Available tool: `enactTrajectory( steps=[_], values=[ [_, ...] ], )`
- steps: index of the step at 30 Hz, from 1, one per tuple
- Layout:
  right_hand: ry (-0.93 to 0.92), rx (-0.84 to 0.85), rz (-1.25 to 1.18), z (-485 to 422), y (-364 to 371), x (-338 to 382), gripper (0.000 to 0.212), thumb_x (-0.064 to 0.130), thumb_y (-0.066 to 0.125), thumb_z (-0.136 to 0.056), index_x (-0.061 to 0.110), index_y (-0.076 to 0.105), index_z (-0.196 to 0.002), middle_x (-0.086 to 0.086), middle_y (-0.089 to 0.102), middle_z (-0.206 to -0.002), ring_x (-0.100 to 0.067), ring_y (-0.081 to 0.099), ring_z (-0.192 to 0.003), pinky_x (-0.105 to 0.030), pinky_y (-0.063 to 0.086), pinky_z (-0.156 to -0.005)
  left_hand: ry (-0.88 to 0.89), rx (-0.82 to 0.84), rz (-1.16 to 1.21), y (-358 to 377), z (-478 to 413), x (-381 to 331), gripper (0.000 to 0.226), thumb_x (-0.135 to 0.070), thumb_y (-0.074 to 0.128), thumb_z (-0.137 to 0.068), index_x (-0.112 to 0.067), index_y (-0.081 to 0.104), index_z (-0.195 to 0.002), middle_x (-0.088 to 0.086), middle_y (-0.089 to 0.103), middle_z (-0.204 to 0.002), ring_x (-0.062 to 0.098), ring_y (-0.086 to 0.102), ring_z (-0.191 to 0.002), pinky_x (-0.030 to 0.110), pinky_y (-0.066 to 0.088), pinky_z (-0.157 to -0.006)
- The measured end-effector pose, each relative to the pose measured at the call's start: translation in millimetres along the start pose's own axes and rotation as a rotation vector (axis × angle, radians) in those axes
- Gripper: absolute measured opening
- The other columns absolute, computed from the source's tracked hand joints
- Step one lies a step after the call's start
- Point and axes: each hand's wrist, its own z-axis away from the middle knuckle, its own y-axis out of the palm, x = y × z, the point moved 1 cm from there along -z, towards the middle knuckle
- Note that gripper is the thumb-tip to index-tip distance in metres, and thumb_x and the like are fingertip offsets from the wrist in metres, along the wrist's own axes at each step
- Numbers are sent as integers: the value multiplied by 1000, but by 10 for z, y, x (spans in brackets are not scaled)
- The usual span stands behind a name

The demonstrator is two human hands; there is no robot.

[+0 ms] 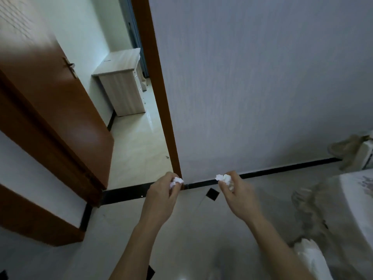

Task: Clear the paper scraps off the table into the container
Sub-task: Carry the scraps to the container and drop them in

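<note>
- Pale floor tiles (pixel 181 239) are stretching out below the head camera, meeting a grey-white wall (pixel 252 87) along a black skirting strip (pixel 282 170).
- Off to the left a brown door (pixel 60 110) is standing open, showing a brighter room where a light wooden cabinet (pixel 123 83) is sitting against the far wall.
- Both bare arms are reaching forward over the floor, well apart from each other.
- Left hand (pixel 163 197) is curling closed around a crumpled white paper scrap (pixel 176 181), which is poking out past the fingertips.
- Right hand (pixel 237 196) is pinching another white paper wad (pixel 224 178) between thumb and fingers, the rest of the fingers folding in.
- At the right edge, a patterned cloth (pixel 359 199) and something white and crinkled (pixel 310 257) are blurring together; I cannot tell what they are.
</note>
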Motion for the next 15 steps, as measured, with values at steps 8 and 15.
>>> enactTrajectory(
  steps=[8,15],
  values=[
    [93,-158,2,-1164,-570,-369,18,49,51,-94,31,50,-100,10,61,-82,-8,57,-73,-35,49,-62,144,90,62,642,-1406,-399,8,-33,51,-98,-28,55,-94,-12,54,-70,6,52,-63,16,37,-51],
    [292,-325,47,-1326,-1088,-1076,19,50,48,-93,32,50,-98,8,64,-83,-13,60,-75,-39,51,-66,311,285,155,1491,-2185,-979,13,-33,51,-98,-27,54,-86,-12,48,-64,4,46,-58,15,37,-51]
  ],
)
